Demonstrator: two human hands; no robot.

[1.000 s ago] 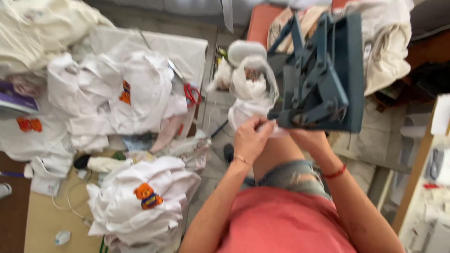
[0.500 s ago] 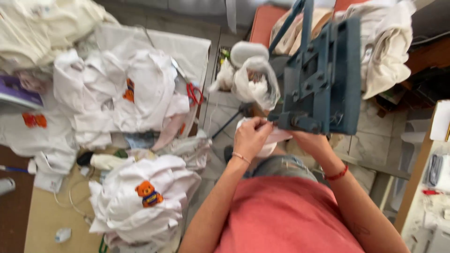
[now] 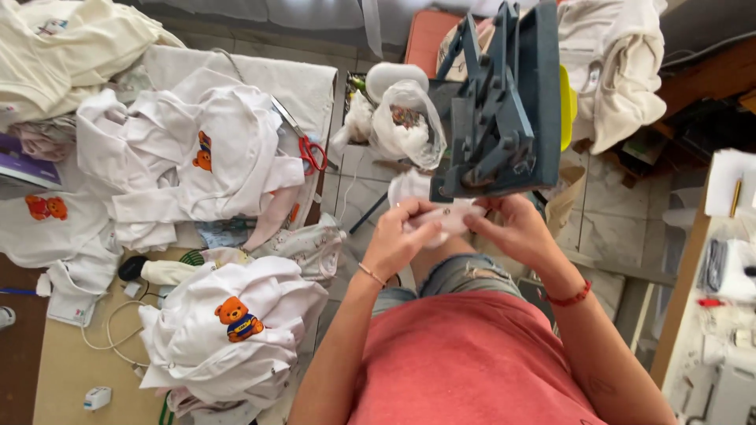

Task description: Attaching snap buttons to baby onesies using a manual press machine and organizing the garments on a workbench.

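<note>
Both hands, left hand (image 3: 405, 236) and right hand (image 3: 512, 228), have dropped from the blue-grey heat press (image 3: 504, 110) at frame centre, now pinching a small white fabric piece (image 3: 445, 219) between them.

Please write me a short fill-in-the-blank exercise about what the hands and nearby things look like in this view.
1. Both hands, left hand and right hand, pinch one small ____ piece of fabric.
2. The right wrist wears a ____ bracelet.
3. The scissors on the table have ____ handles.
4. The white garment nearest the left arm shows a cartoon ____.

Missing words: white; red; red; bear
</note>
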